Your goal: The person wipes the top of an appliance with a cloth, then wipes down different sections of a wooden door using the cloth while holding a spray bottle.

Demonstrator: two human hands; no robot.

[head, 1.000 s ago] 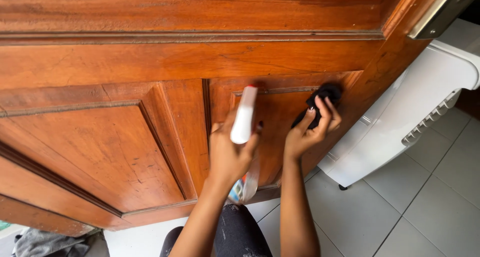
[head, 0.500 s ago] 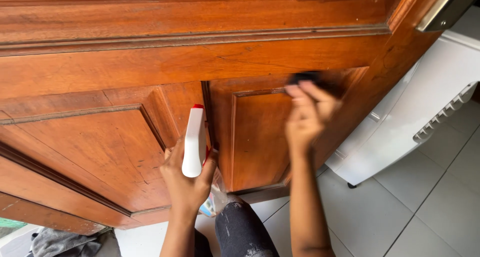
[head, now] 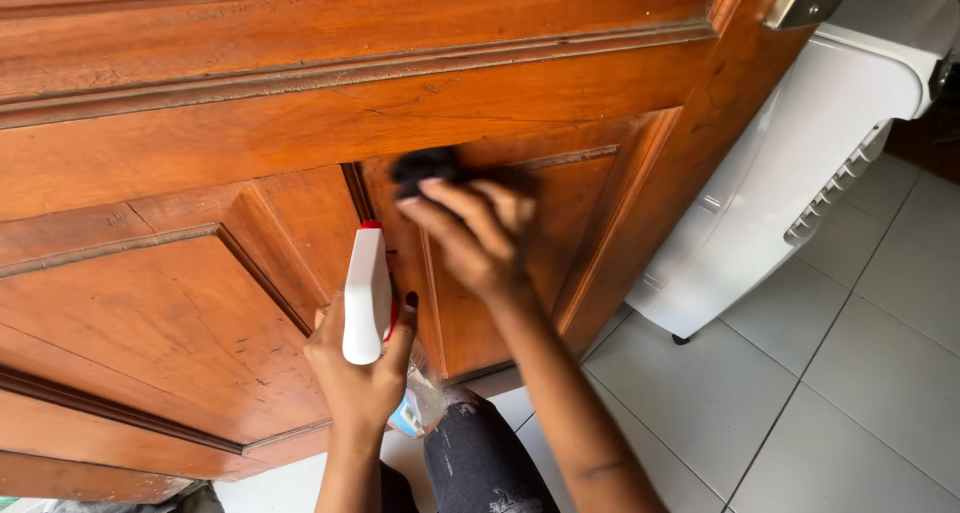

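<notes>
A dark cloth (head: 425, 165) is pressed flat against the wooden door (head: 250, 123), at the upper left corner of a recessed panel. The right hand (head: 475, 238) covers it, fingers spread and closed on the cloth, blurred. Lower left, the left hand (head: 360, 368) is wrapped around a spray bottle (head: 367, 293), white head with a red tip, held upright just before the door. A knee (head: 480, 458) shows below. To the right, a white appliance (head: 800, 163) stands on the tiled floor (head: 850, 393).
</notes>
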